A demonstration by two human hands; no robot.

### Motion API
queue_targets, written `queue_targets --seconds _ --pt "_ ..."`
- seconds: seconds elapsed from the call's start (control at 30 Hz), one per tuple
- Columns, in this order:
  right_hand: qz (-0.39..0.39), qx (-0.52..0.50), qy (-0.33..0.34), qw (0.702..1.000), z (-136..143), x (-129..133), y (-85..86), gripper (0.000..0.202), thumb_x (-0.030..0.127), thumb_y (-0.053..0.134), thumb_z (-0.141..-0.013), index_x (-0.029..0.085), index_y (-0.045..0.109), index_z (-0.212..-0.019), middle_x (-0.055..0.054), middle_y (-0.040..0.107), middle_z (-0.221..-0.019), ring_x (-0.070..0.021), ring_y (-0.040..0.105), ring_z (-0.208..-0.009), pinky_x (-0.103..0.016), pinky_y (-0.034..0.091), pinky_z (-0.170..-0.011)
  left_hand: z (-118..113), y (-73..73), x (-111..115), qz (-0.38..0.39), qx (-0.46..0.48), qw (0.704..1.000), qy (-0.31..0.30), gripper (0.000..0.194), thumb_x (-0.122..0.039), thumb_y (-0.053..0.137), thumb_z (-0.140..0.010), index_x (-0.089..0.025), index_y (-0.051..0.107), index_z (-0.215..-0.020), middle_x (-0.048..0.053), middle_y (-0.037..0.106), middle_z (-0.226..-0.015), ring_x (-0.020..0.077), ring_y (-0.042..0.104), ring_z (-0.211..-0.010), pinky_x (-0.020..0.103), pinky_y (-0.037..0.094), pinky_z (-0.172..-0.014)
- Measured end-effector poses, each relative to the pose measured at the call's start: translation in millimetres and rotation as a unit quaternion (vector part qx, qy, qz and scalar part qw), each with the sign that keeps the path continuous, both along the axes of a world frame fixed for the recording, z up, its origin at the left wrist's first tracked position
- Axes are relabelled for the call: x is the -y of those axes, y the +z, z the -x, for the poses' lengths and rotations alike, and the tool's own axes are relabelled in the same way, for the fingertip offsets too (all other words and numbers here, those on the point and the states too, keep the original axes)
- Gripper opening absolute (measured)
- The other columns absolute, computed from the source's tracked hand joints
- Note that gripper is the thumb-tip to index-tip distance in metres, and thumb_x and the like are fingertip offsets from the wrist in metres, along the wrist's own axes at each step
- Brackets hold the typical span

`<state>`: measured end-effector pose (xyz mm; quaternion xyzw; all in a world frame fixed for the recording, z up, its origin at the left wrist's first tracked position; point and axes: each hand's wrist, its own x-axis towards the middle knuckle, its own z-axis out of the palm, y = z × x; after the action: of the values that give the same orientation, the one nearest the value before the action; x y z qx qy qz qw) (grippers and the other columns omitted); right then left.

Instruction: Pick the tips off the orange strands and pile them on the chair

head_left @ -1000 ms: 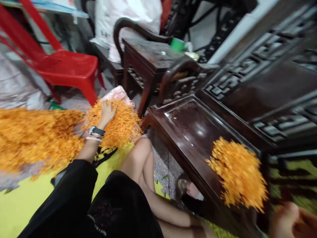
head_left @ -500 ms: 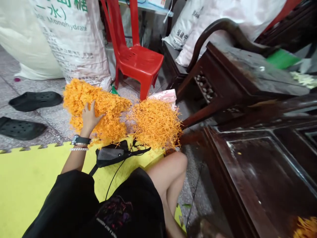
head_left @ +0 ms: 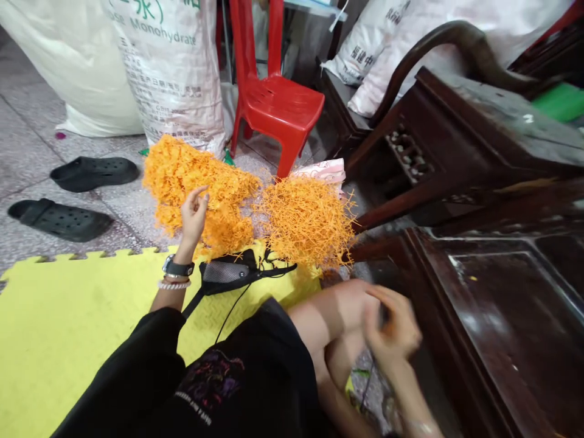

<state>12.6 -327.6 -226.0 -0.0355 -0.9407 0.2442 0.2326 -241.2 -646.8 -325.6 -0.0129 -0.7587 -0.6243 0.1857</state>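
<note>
My left hand (head_left: 194, 214) is over a heap of orange plastic flower-like pieces (head_left: 176, 167). Its fingers are curled in with the thumb close to them; anything between the fingertips is too small to name. To the right lies a second orange heap (head_left: 310, 222), made of thin, stalk-like strands. My right hand (head_left: 395, 325) is in the air by my bent knee, away from both heaps. Motion smears its curved fingers, so whether it holds anything is hidden. A black strapped pouch (head_left: 228, 272) with a grey mesh panel lies on the yellow mat in front of me.
A red plastic chair (head_left: 285, 103) stands behind the heaps, beside large white sacks (head_left: 168, 73). Dark clogs (head_left: 95, 173) lie on the tiles at left. Carved dark wooden furniture (head_left: 502, 304) lines the right side. Yellow foam matting (head_left: 91, 316) lies under me.
My left hand has come off the left heap's surface, its spread fingers now curled. My right hand has come into view at lower right. The view has shifted to the left.
</note>
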Motion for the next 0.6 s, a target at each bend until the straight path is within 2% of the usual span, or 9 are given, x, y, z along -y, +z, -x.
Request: queue_targets --seconds 0.1,0.17,0.23,0.27,0.33,0.4,0.47,0.53,0.6 --pt "0.055 0.064 0.141 0.986 60.9 47.5 -42.8 0.038 0.042 0.051 -0.091 0.017 0.055 -0.119 -0.013 0.062 -0.112 -0.0223 0.058 -0.108 -0.04 0.048 -0.095 -24.9 29.8 7.2 -0.056 -0.003 0.998 -0.028 0.039 -0.049 0.059 -0.083 -0.021 0.063 -0.109 -0.006 0.029 -0.057 0.011 0.029 -0.05 0.024 0.026 -0.049" --pt "0.048 0.128 0.177 0.975 110.4 91.1 -74.8 0.073 0.053 0.063 -0.08 0.011 0.042 -0.136 -0.019 0.05 -0.133 -0.027 0.045 -0.127 -0.043 0.037 -0.109 -46.3 47.2 9.7 -0.044 0.025 0.997 -0.062 0.034 -0.046 0.058 -0.084 -0.021 0.065 -0.107 -0.005 0.032 -0.056 0.0114 0.031 -0.049 0.024 0.026 -0.048" --pt "0.007 0.202 0.141 0.969 154.1 134.0 -102.9 0.105 0.057 0.072 -0.068 0.005 0.024 -0.147 -0.023 0.03 -0.149 -0.0332 0.026 -0.14 -0.046 0.023 -0.116 -71.6 57.5 9.0 -0.011 0.067 0.991 -0.113 0.032 -0.045 0.055 -0.086 -0.022 0.067 -0.105 -0.004 0.041 -0.057 0.0118 0.034 -0.05 0.025 0.028 -0.048" --pt "-0.013 0.264 0.12 0.957 171.3 151.9 -114.3 0.111 0.055 0.072 -0.069 0.005 0.014 -0.15 -0.024 0.019 -0.154 -0.0352 0.018 -0.143 -0.048 0.02 -0.116 -84.9 59.5 7.9 0.002 0.084 0.987 -0.138 0.032 -0.045 0.054 -0.087 -0.021 0.067 -0.103 -0.002 0.047 -0.06 0.012 0.037 -0.051 0.025 0.031 -0.049" --pt "-0.034 0.335 0.097 0.937 195.0 175.6 -131.2 0.109 0.048 0.069 -0.074 0.005 0.007 -0.152 -0.023 0.011 -0.156 -0.0376 0.011 -0.145 -0.049 0.021 -0.115 -109.3 57.5 6.3 0.017 0.108 0.977 -0.184 0.031 -0.044 0.051 -0.09 -0.021 0.068 -0.102 0.001 0.059 -0.07 0.0136 0.048 -0.058 0.025 0.039 -0.056" --pt "-0.036 0.352 0.087 0.931 206.0 182.6 -141.3 0.098 0.04 0.067 -0.077 0.007 0.013 -0.151 -0.023 0.019 -0.155 -0.0377 0.019 -0.143 -0.048 0.026 -0.112 -125.7 49.8 7.8 0.019 0.111 0.969 -0.218 0.032 -0.042 0.046 -0.093 -0.023 0.065 -0.11 0.006 0.067 -0.094 0.0178 0.06 -0.082 0.028 0.048 -0.073" --pt "-0.031 0.348 0.075 0.934 208.5 177.3 -146.1 0.081 0.034 0.064 -0.08 0.008 0.028 -0.147 -0.023 0.036 -0.147 -0.0345 0.034 -0.136 -0.042 0.033 -0.108 -127.6 39.8 12.2 0.055 0.092 0.966 -0.236 0.039 -0.04 0.041 -0.096 -0.025 0.053 -0.13 0.009 0.061 -0.125 0.0211 0.058 -0.11 0.033 0.047 -0.092" --pt "-0.026 0.352 0.06 0.934 207.1 167.4 -146.7 0.064 0.031 0.063 -0.082 0.006 0.042 -0.137 -0.022 0.052 -0.133 -0.03 0.05 -0.123 -0.036 0.04 -0.1 -111.5 29.4 16.4 0.158 0.041 0.956 -0.244 0.051 -0.041 0.045 -0.094 -0.028 0.039 -0.143 0.009 0.046 -0.145 0.0239 0.044 -0.13 0.039 0.038 -0.107" --pt "-0.022 0.353 0.05 0.934 204.5 159.7 -143.6 0.055 0.034 0.063 -0.082 0.005 0.049 -0.127 -0.02 0.062 -0.118 -0.0275 0.06 -0.109 -0.032 0.045 -0.091 -78.9 18.0 16.5 0.306 -0.017 0.918 -0.251 0.062 -0.045 0.053 -0.09 -0.028 0.035 -0.146 0.008 0.036 -0.152 0.0284 0.028 -0.141 0.048 0.022 -0.116"
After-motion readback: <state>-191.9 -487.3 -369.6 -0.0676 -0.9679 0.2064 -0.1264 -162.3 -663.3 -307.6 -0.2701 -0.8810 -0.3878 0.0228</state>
